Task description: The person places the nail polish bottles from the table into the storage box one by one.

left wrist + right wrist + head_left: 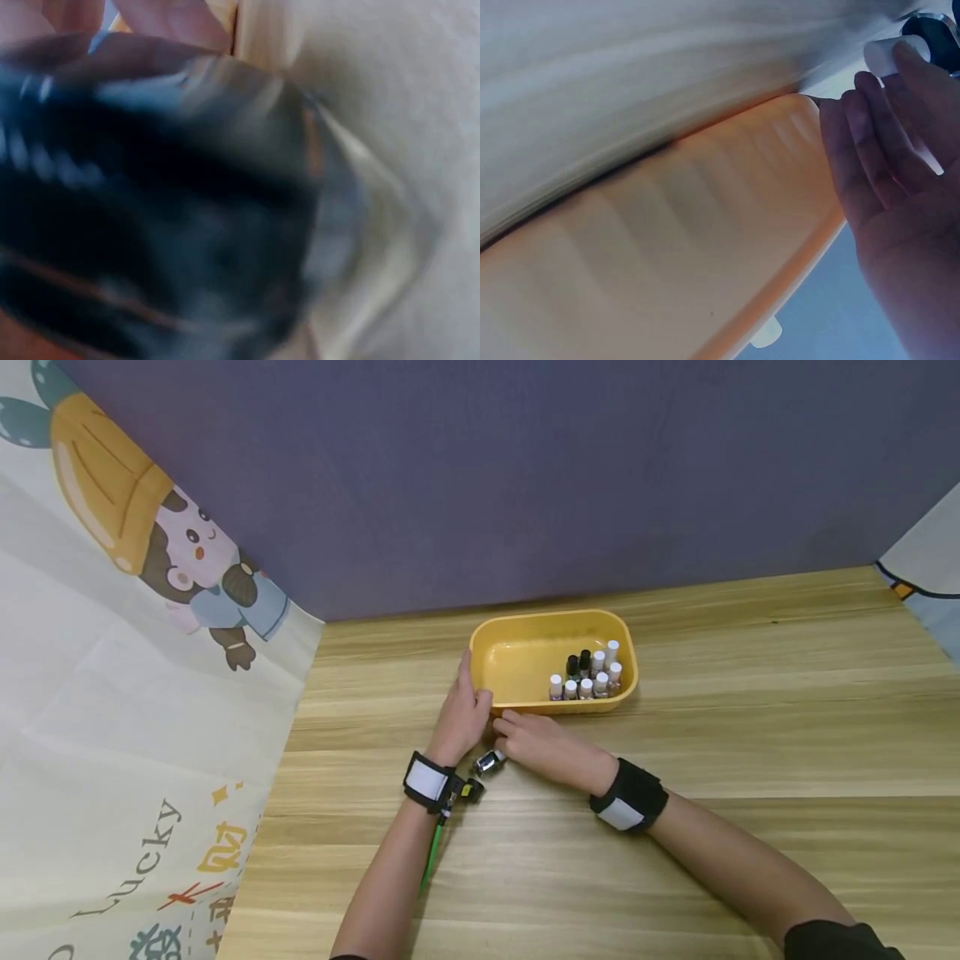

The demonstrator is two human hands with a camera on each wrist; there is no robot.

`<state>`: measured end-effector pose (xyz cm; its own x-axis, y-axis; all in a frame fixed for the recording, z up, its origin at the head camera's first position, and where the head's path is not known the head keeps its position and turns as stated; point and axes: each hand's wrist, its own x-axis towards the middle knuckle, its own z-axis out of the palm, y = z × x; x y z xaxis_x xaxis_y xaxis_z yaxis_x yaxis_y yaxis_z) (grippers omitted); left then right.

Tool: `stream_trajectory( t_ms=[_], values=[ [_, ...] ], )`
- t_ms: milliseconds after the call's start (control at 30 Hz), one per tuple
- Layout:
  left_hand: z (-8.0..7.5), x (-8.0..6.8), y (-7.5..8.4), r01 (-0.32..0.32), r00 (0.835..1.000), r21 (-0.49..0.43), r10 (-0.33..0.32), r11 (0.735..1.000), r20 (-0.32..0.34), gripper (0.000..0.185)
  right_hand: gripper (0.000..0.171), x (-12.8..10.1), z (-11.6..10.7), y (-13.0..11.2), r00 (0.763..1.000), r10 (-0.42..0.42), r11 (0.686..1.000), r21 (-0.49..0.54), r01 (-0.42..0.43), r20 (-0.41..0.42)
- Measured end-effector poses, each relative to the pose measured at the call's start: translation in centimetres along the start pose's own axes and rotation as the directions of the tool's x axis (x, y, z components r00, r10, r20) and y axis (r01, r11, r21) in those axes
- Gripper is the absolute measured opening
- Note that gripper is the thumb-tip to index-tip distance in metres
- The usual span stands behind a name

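Observation:
A yellow tub (517,703) stands on the wooden table. My left hand (459,718) rests against its left end, index finger straight along the outer wall and thumb at the front left corner. Just before that corner, my right hand (551,747) pinches a dark nail polish bottle (489,763) by its white cap (897,55). The bottle lies tilted, its base towards my left wrist; its dark glass (187,187) fills much of the left wrist view, blurred. Several small nail polish bottles (586,690) stand upright inside the tub at its right side, most white-capped, two black-capped.
The wooden table (750,710) spreads around the tub. A dark blue panel (525,485) rises behind it, and a printed cloth (112,693) hangs on the left. The left wrist camera (471,790) with its green cable (431,856) sits close to the bottle's base.

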<state>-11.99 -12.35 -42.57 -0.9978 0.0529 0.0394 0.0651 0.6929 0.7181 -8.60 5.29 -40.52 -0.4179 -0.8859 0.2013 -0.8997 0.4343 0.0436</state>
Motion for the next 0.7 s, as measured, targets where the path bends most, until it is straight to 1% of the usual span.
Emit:
stream_trajectory(
  t_ms=[267,433,533,633,700],
  values=[
    [0.0,-0.1,-0.1,-0.011,1.0,0.014,0.011,1.0,-0.006,0.078,0.013,-0.1,-0.5,0.2,1.0,-0.013,0.997,-0.078,0.012,-0.01],
    [0.0,-0.1,-0.2,-0.003,1.0,0.014,0.003,1.0,-0.007,0.078,0.015,-0.3,-1.2,0.3,1.0,-0.026,0.995,-0.096,0.024,-0.016],
    [0.0,-0.1,-0.2,0.0,1.0,0.011,0.0,1.0,-0.007,0.078,0.017,-0.5,-1.8,0.3,1.0,-0.02,0.999,-0.044,0.019,-0.021],
    [0.0,-0.1,-0.2,-0.001,1.0,0.008,0.002,1.0,-0.006,0.078,0.02,-0.6,-2.4,0.4,1.0,-0.014,0.999,0.038,0.015,-0.019],
    [0.0,-0.1,-0.1,-0.002,1.0,0.006,0.002,1.0,-0.006,0.077,0.021,-0.6,-2.6,0.5,1.0,-0.017,0.998,0.066,0.018,-0.022]
  ],
)
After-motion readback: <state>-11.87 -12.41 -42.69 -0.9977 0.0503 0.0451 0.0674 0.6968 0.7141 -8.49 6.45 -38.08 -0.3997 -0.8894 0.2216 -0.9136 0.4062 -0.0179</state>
